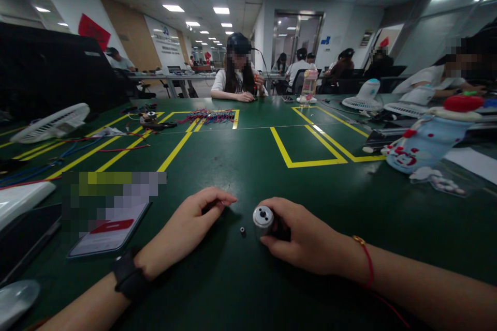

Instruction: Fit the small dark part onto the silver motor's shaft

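A mouse (18, 297) lies nearest. The right hand (301, 235) grips a cylinder (263, 219), end up; the left hand's (204, 213) grip is loosely open. A small part (243, 230) lies between them on the bench (225, 158).

A person's bare left forearm (91, 302) wears a broad, matte black wristband shaped like a watch (130, 274). The bare right forearm (419, 274) wears a thin red cord bracelet (370, 265), looped around the wrist, with a small, rounded gold-coloured ornament (359, 240).
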Available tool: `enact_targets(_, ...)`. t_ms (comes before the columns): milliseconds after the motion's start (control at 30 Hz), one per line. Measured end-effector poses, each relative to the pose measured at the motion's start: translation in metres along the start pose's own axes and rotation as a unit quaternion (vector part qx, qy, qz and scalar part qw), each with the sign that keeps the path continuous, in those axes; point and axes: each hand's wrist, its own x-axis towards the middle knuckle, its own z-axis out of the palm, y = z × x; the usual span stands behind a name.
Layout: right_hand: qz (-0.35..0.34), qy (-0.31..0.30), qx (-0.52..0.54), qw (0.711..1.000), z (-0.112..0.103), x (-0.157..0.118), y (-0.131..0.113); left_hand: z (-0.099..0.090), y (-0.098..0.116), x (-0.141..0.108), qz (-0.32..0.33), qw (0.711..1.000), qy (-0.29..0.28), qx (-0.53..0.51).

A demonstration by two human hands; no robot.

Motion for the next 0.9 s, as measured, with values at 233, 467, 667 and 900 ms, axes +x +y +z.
enact_targets(233, 0.002, -0.001, 0.000, 1.000, 0.001, 0.000, 0.000, -0.002, 0.009, -0.005, 0.059, 0.995, -0.069, 0.051)
enact_targets(467, -0.009, 0.003, 0.010, 1.000, 0.002, 0.001, 0.000, 0.006, 0.011, -0.007, 0.085, 0.990, -0.080, 0.077)
enact_targets(667, -0.005, 0.001, -0.004, 1.000, 0.003, 0.001, 0.001, 0.006, 0.012, -0.003, 0.076, 0.995, -0.064, 0.017)
enact_targets(900, -0.010, -0.004, -0.004, 1.000, 0.003, 0.003, 0.001, 0.007, 0.031, -0.002, 0.090, 0.995, 0.049, -0.019)
